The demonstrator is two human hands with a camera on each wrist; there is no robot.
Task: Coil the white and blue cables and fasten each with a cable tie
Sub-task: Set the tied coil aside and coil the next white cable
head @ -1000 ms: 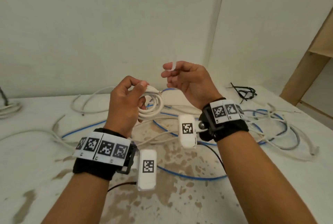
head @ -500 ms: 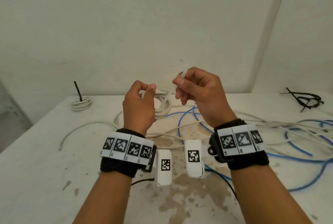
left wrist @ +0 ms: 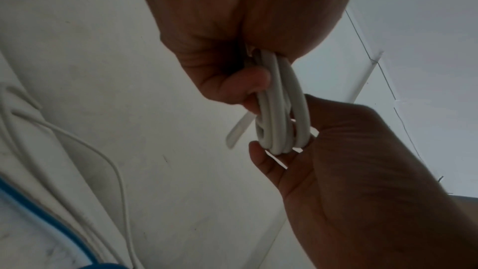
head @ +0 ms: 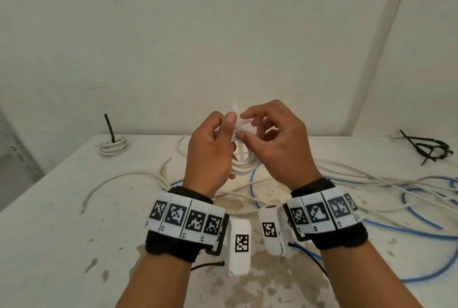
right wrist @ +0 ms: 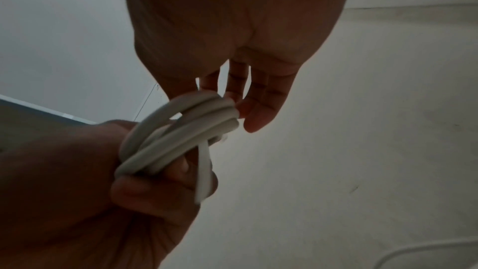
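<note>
Standing at my stained white table [head: 62, 221] by bare walls, left hand [head: 210, 154] grips the white coil [head: 244, 167]; right hand [head: 280, 149] pinches its white tie [head: 239, 124].

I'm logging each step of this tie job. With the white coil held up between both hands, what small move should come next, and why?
Probably feed the tie's tip through its head and pull snug. The left hand grips the white coil, and the right hand pinches the white cable tie, whose free end hangs loose below the coil in the right wrist view. Whether it is already threaded is hidden behind the fingers.
</note>
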